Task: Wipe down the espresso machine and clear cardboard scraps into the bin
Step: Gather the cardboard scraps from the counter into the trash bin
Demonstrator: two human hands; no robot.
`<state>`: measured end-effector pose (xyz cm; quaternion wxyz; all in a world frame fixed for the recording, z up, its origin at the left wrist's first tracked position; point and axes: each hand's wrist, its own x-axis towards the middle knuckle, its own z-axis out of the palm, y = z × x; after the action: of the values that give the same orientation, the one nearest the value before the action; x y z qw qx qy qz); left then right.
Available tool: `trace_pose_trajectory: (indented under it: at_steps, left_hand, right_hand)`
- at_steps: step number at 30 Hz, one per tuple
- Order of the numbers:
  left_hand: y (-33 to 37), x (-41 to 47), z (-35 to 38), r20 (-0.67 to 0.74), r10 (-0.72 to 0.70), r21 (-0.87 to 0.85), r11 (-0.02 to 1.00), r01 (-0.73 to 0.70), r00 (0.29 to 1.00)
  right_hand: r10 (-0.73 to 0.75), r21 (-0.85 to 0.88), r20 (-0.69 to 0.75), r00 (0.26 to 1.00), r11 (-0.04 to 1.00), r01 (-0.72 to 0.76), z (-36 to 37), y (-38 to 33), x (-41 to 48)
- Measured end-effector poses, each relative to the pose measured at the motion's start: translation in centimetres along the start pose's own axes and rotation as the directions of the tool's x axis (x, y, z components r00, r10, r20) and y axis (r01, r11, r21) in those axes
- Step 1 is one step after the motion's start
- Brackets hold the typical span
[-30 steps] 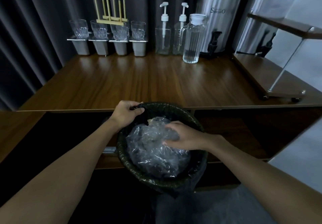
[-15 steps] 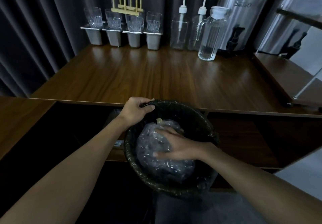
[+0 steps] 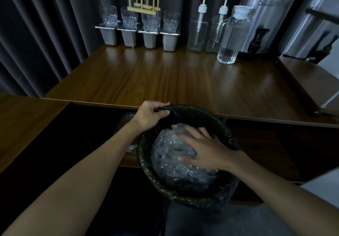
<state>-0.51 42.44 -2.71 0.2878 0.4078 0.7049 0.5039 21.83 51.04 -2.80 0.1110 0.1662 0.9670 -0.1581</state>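
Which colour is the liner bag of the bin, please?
Black, glossy liner bag, folded over the bin rim; seen in the head view.

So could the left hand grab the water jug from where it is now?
Probably not right away. The left hand is busy gripping the bin rim, and the jug stands far back on the counter. Nothing blocks the way, but it would have to let go and stretch.

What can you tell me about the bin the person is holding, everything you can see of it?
The bin is round and dark, lined with a black plastic bag folded over its rim. It stands upright below the front edge of the wooden counter. The left hand grips the liner at the far rim. The right hand presses flat on a crinkled clear plastic bundle filling the inside.
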Motion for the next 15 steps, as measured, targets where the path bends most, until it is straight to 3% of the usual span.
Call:
trace_pose_trajectory:
  at_steps: [6, 11, 15]
  left_hand:
    - [0.8, -1.3, 0.2, 0.009, 0.010, -0.071, 0.997, -0.009, 1.000]
    - [1.1, -2.9, 0.1, -0.051, 0.014, -0.120, 0.993, -0.020, 0.999]
    - [1.4, -4.7, -0.4, -0.163, -0.039, -0.154, 0.988, 0.014, 0.986]
  right_hand:
    - [0.047, -0.102, -0.216, 0.975, 0.992, -0.071, -1.4, 0.1, -2.2]
    - [-0.064, -0.365, -0.332, 0.941, 0.929, -0.065, -1.6, 0.2, -3.1]
    - [-0.150, -0.422, -0.315, 0.937, 0.907, 0.003, -1.8, -0.2, -3.3]
